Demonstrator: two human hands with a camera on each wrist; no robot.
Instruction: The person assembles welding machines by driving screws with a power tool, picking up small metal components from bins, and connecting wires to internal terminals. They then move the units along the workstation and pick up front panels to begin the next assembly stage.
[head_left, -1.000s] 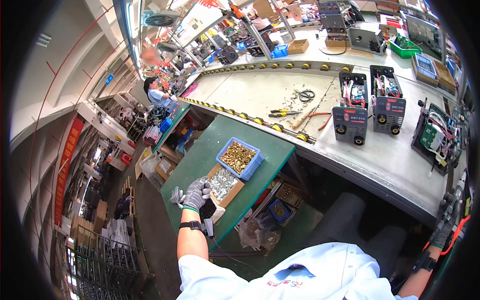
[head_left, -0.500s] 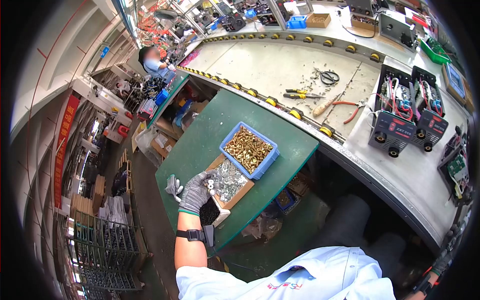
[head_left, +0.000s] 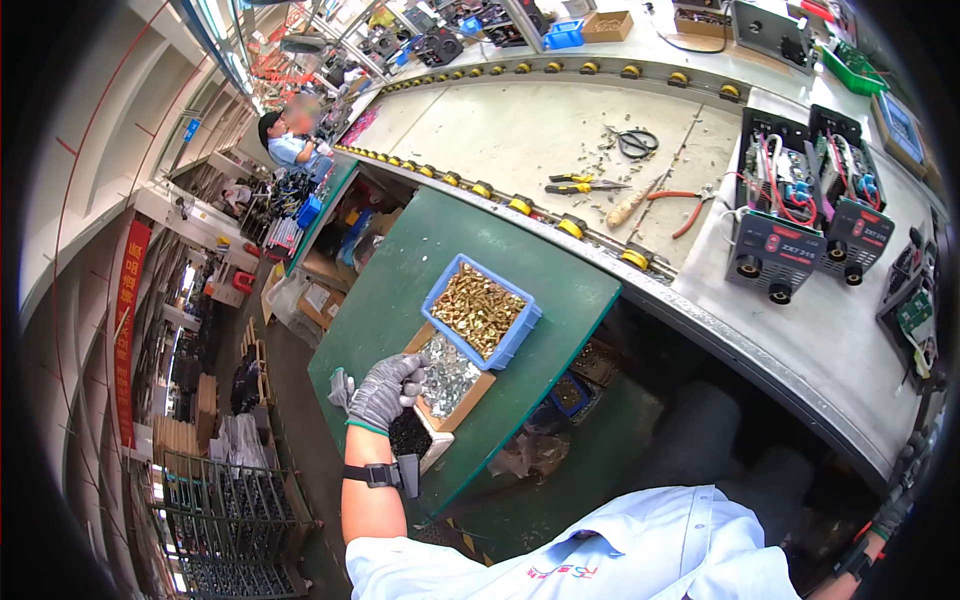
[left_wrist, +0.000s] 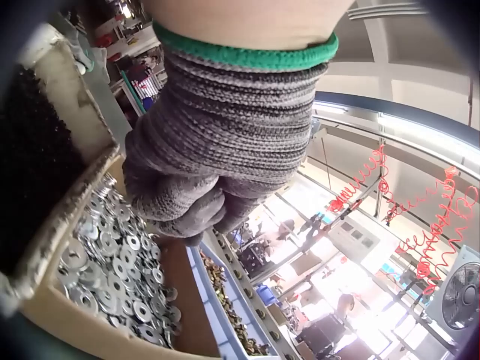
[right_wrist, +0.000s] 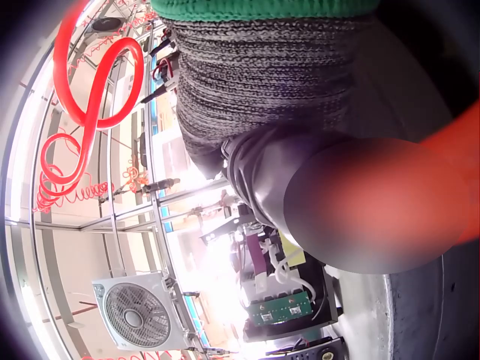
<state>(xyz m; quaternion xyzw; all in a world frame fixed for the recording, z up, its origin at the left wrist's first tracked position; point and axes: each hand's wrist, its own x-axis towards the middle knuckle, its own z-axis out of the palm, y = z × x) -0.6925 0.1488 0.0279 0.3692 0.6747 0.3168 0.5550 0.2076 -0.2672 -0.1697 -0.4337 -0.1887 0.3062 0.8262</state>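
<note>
My gloved left hand point(head_left: 383, 392) is beside a cardboard box point(head_left: 470, 404) of flat metal washers point(left_wrist: 120, 274), its fingers curled at the box's left edge. It pinches washers, now hidden by the fingers. A blue bin point(head_left: 527, 325) of brass-coloured screws stands just beyond the washer box, and a white-rimmed box point(head_left: 438, 448) of small black parts stands on the near side. At the far right my gloved right hand point(head_left: 893, 502) grips a slim screwdriver with a red hose point(right_wrist: 94, 97) near it; glove and blur hide most of the grip.
A crumpled grey glove point(head_left: 341, 388) lies left of my left hand. On the white bench are yellow-handled pliers point(head_left: 575, 185), red-handled pliers point(head_left: 690, 208) and black scissors point(head_left: 636, 144). Two open-topped machines point(head_left: 780, 240) stand at its right, with a bare circuit assembly point(head_left: 912, 305) nearer the edge.
My left hand reached toward the washers, with some showing at its fingertips half a second ago, then drew back slightly with fingers curled. The head view has shifted, leaving the right hand nearer the edge.
</note>
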